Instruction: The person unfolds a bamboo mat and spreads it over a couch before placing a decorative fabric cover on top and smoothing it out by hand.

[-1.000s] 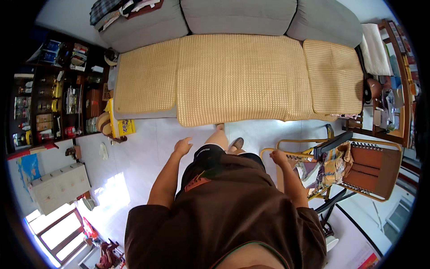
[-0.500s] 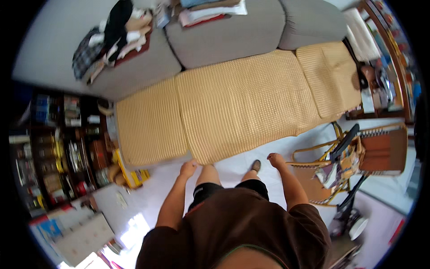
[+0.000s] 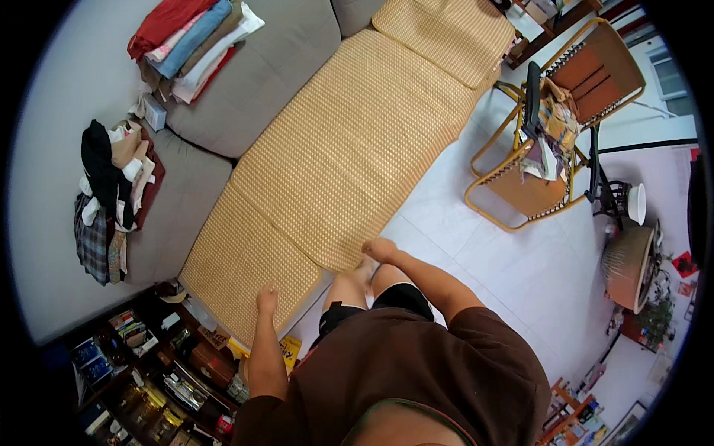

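My left hand [image 3: 267, 299] hangs with its fingers curled in, over the near end of a tan woven mat [image 3: 320, 160] on the grey sofa. Nothing shows in it. My right hand [image 3: 379, 250] is in front of my thighs near the mat's front edge, also loosely closed, and I see nothing held there. Farther off on the sofa back [image 3: 256, 82] lies a stack of folded clothes [image 3: 195, 48] in red, blue, brown and white. A looser heap of garments [image 3: 111, 186], dark, plaid and pale, rests to the left of it.
A folding recliner chair [image 3: 513, 195] with cloths on its seat stands at the right on the white tile floor [image 3: 476, 256]. Crowded dark shelves [image 3: 160, 372] fill the lower left. A large clay pot [image 3: 625, 267] and a white basin [image 3: 637, 204] are at the far right.
My body and view have turned to the right, so the sofa now runs diagonally. My right hand has come inward before my legs; my left now hangs over the mat's near end.
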Demonstrator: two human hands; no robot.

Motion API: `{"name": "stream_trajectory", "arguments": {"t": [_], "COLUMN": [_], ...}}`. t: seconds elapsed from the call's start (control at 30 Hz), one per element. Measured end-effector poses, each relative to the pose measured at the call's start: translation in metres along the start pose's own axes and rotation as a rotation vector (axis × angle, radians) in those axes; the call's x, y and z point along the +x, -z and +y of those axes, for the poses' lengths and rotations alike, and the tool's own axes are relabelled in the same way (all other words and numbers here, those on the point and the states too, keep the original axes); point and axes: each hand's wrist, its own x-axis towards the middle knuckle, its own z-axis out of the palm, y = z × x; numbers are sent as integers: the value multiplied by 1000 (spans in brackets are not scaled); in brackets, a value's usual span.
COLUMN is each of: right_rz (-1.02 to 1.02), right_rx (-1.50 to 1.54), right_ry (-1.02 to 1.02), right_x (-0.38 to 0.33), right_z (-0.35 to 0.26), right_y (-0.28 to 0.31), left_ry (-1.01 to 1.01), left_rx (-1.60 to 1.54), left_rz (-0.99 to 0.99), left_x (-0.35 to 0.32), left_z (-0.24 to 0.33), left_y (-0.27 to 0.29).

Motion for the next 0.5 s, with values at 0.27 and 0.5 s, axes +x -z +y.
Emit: {"name": "stream_trajectory", "arguments": {"t": [0.27, 0.5], "right_rz": [540, 338], "right_rx": [118, 1025], "right_ry": [-194, -504], "right_x": [-31, -6], "right_z": [193, 181], "right_y": [-81, -138], "left_ry": [-447, -472], "left_rx": [134, 350], "left_rz": [-68, -81], "left_x": [-20, 87], "left_z": [60, -1], "left_y": [-81, -114]}}
